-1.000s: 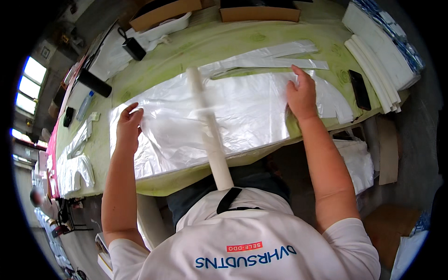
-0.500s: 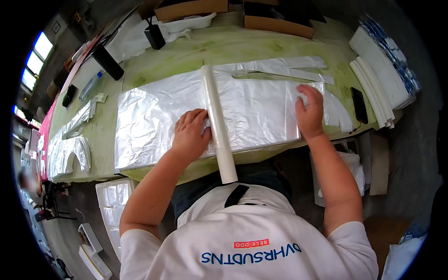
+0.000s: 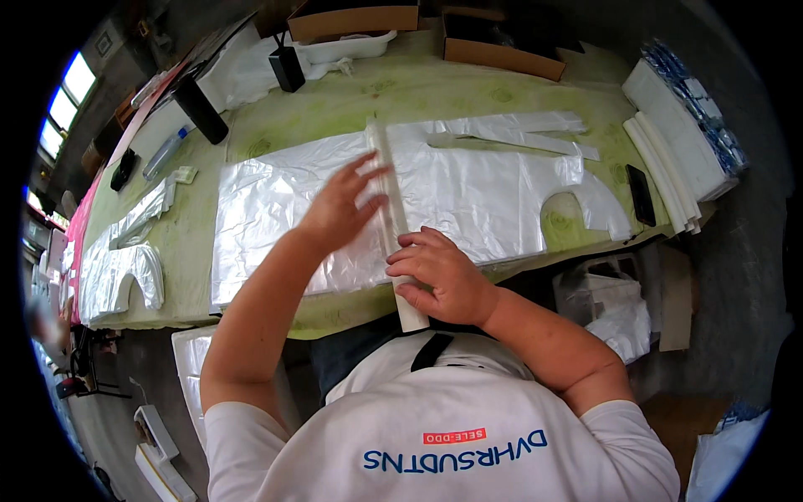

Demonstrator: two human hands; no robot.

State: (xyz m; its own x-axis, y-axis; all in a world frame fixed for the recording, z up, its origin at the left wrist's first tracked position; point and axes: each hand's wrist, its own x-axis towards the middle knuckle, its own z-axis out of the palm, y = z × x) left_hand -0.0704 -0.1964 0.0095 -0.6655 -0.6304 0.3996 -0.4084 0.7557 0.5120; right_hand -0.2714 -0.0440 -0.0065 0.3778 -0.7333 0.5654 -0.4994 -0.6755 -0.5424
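Both hands have changed place since the earlier frame: the right grip (image 3: 443,276) has come from the sheet's right end to the near part of the pale roll (image 3: 395,219), and the left grip (image 3: 339,205) has shifted farther up it. From my remote seat I see the right fingers half curled on the roll; whether they clasp it, I cannot tell. My left one is spread wide and blurred, holding nothing that I can make out; contact is unclear.

That roll lies far to near across a silvery plastic sheet (image 3: 468,184), its near end overhanging the edge of the tabletop (image 3: 468,88). I judge the step in hand to be setting both palms to the roll; the next move would call for even, light pressure so the thin sheet stays unwrinkled.

Farther out, a phone (image 3: 641,194) and white tubes (image 3: 661,171) lie right, another plastic piece (image 3: 125,268) left, a cardboard box (image 3: 502,57) far.
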